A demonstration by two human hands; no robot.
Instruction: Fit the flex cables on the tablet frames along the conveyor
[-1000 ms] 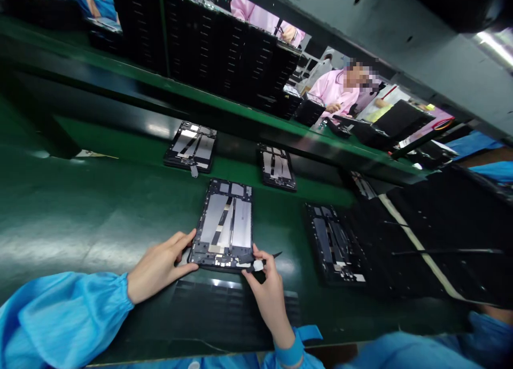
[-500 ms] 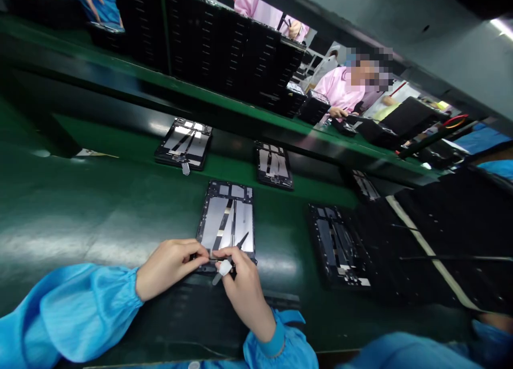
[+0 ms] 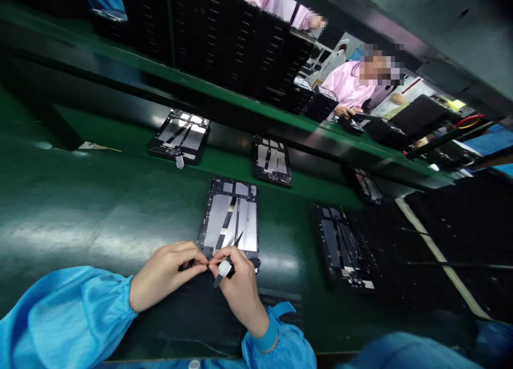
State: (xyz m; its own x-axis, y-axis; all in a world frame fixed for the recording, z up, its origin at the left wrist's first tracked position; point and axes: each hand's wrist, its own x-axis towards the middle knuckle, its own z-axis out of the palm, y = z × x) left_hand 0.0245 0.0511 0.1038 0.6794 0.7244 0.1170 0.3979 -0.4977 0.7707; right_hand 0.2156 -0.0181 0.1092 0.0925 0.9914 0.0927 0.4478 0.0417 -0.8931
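An opened tablet frame (image 3: 232,219), dark-edged with silvery plates and flat cables, lies on the green belt in front of me. My left hand (image 3: 168,273) pinches at its near edge, fingers pressed together on something too small to make out. My right hand (image 3: 238,283) is closed around black tweezers (image 3: 229,254) with a white finger cot on one fingertip; the tips lie over the frame's near end. Both hands meet at the frame's bottom edge and hide that part of it.
More opened tablet frames lie on the belt: one far left (image 3: 179,137), one behind (image 3: 272,163), one to the right (image 3: 344,246). Black tray stacks (image 3: 224,43) stand on the green shelf behind. A person in pink (image 3: 348,88) works across the line.
My right hand swung from the frame's right corner to its near edge and turned the tweezers' tips up over the frame. My left hand closed into a pinch beside it.
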